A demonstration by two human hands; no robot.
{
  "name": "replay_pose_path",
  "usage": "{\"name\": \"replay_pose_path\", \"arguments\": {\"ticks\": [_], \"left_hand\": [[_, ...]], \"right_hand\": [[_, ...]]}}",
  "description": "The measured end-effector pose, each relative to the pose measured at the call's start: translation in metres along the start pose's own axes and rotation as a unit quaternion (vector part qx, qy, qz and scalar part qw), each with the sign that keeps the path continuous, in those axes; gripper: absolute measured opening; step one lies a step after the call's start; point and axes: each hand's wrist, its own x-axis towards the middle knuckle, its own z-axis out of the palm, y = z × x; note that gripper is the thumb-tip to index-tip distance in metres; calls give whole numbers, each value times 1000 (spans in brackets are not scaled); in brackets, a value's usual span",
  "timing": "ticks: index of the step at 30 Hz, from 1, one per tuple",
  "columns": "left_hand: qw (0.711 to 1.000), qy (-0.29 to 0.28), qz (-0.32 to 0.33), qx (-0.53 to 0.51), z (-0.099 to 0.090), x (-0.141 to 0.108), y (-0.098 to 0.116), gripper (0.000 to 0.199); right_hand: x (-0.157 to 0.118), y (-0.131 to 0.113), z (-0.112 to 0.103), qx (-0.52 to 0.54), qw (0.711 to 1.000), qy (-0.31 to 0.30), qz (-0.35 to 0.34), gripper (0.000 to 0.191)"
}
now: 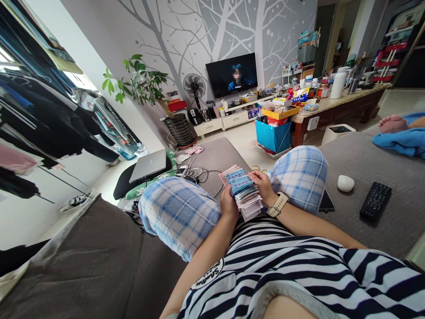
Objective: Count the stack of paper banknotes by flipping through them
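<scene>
Between my hands, above my lap, is a thick stack of paper slips (248, 200), with white edges fanned toward me. Two light blue printed slips (241, 182) lie at its top, and pinkish slips (231, 173) stick out at the far left. My left hand (229, 204) is closed round the left side of the stack. My right hand (264, 188) pinches the right edge of the blue slips; a pale watch is on that wrist. Blue plaid cloth covers both my knees.
On the sofa to the right are a white mouse (345, 183), a black remote (375, 201), a dark flat device (327, 201) and a person's bare foot (392, 124). A laptop (149, 166) and cables (195, 173) lie at the left. A blue box (272, 136) stands ahead.
</scene>
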Motion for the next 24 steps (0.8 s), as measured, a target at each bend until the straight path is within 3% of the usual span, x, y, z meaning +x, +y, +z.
{"name": "replay_pose_path", "arguments": {"ticks": [5, 14, 24], "left_hand": [[998, -7, -48, -40, 4, -2, 4, 29], [996, -35, -52, -59, 10, -15, 16, 35], [996, -43, -55, -63, 11, -14, 15, 33]], "right_hand": [[-3, -1, 2, 25, 999, -28, 29, 40], [3, 7, 2, 11, 999, 35, 9, 42], [6, 8, 0, -12, 999, 29, 11, 31]]}}
